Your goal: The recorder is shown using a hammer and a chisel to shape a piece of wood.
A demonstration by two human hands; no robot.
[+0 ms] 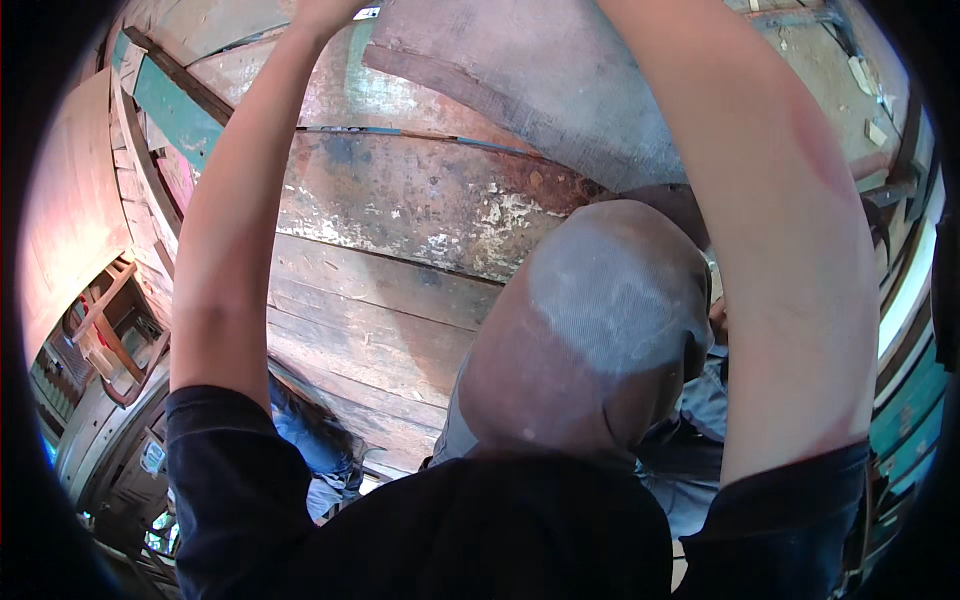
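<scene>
Both my bare arms reach up and away past the top of the head view. Only the wrist end of my left hand (332, 9) shows at the upper edge, and its fingers are cut off. My right hand is outside the picture; just the forearm shows. Between my arms, at the top, lies a large grey-brown panel (540, 70) with a rough edge. Whether either hand touches it cannot be seen. Beneath it are worn wooden planks (400, 195) with flaking pale paint. A rounded, dusty brown cloth-covered form (590, 320) stands in front of my dark shirt; its kind is unclear.
A teal-painted board (170, 105) and a pale sheet of wood (75, 200) are at the left. Below them stands a wooden frame-like object (115, 335). Blue denim (310, 440) shows beside my left sleeve. Green slats (910, 430) line the right rim.
</scene>
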